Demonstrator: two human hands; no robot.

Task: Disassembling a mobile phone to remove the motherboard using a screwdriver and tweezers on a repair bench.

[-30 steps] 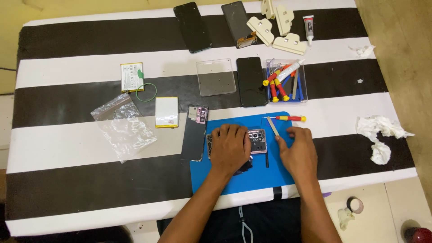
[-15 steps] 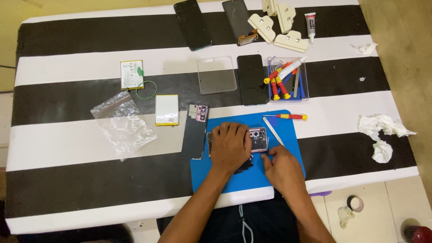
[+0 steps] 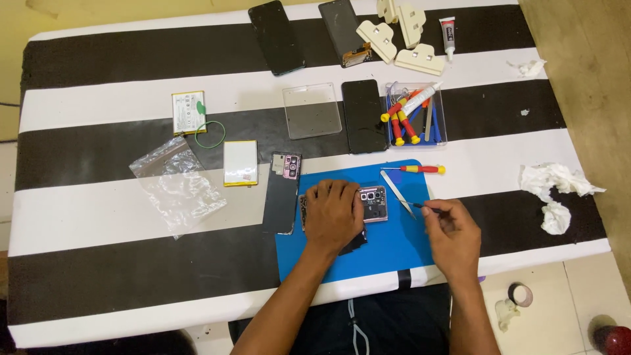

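1. Left hand (image 3: 333, 213) lies flat, palm down, on the opened phone (image 3: 368, 204), fingers spread narrow and pressing it onto the blue work mat (image 3: 394, 246); only the camera end of the phone pokes out to the right of the knuckles
2. Right hand (image 3: 450, 231) hovers over the mat's right side, fingers pinched tight around a thin dark tool (image 3: 416, 206), tip pointing left toward the phone, just short of it
3. A flat metal pry blade (image 3: 397, 192) rests on the mat between phone and right hand, angled down to the right
4. Just above it, a red and yellow screwdriver (image 3: 415, 169) lies across the mat's top edge
5. Left of the mat, touching its edge, the removed back cover (image 3: 282, 192) lies inner face up, camera cutout at the top
6. Further left: a battery (image 3: 240, 162), a second battery with a green band (image 3: 190, 113) and a clear plastic bag (image 3: 177, 181)
7. Behind the mat, a clear tray of tools (image 3: 415, 113) stands beside a dark phone (image 3: 363, 115) and a clear plate (image 3: 311, 110)
8. Crumpled tissue (image 3: 552, 190) sits well off to the right on the striped table (image 3: 98, 217)
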